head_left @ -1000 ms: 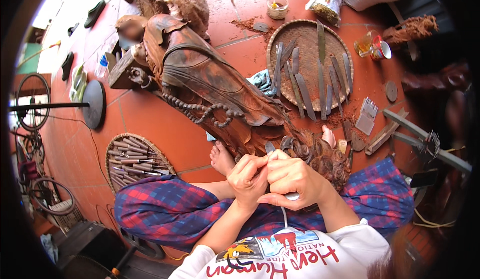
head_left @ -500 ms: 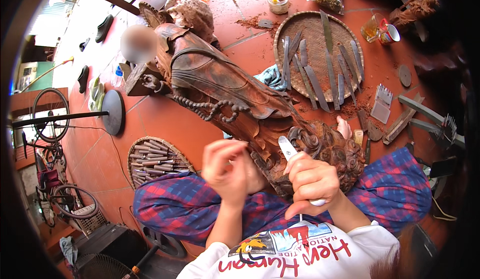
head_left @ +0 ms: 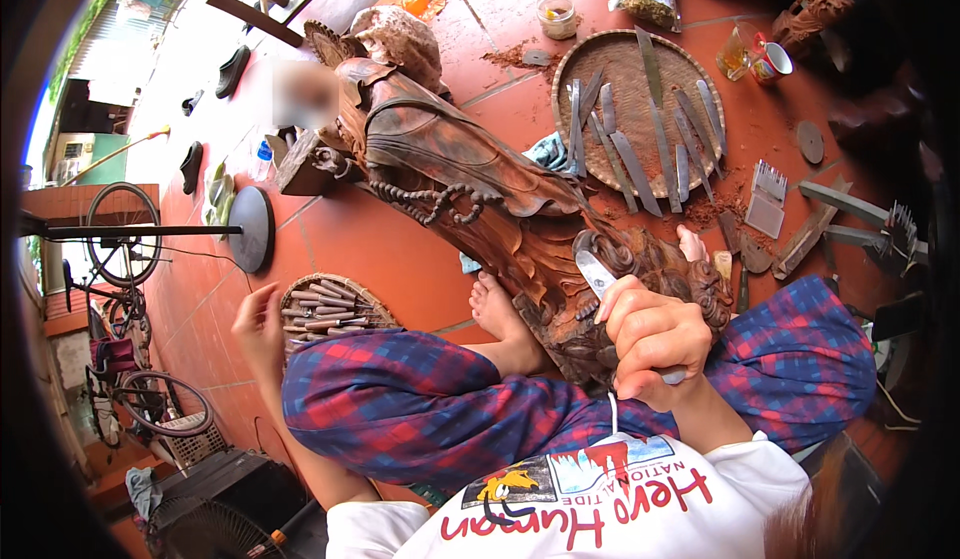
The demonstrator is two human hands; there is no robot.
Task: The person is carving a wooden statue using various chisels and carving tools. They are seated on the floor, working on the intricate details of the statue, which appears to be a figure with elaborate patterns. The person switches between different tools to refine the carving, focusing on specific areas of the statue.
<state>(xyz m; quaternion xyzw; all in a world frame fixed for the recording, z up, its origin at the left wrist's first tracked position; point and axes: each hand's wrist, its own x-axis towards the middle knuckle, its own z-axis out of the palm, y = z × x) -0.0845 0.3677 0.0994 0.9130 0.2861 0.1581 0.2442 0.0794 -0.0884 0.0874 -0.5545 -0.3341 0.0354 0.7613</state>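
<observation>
My right hand (head_left: 655, 344) is closed round a slim white and silvery tool (head_left: 593, 267), its flat end pointing up and away; the exact kind I cannot make out. A thin pale rod or cord hangs below that fist. Beyond the tool lies a dark brown carved wooden statue (head_left: 470, 164) with robe folds and a bead string, its scrolled base (head_left: 650, 269) nearest my lap. My left hand (head_left: 262, 327) is raised with loosely bent fingers and nothing visible in it, just left of a round basket of wooden-handled carving tools (head_left: 335, 304).
A round woven tray (head_left: 625, 51) carrying several flat metal files stands at the far right, amid wood shavings. Near it are a glass (head_left: 737, 54), a mug (head_left: 770, 64) and a bit case (head_left: 766, 202). A round black stand base (head_left: 252, 229) and a bicycle (head_left: 135, 309) are at left.
My left hand has moved left, from beside the statue's base to the basket of carving tools. My right hand, still gripping the tool, appears slightly further right. The view has shifted a little.
</observation>
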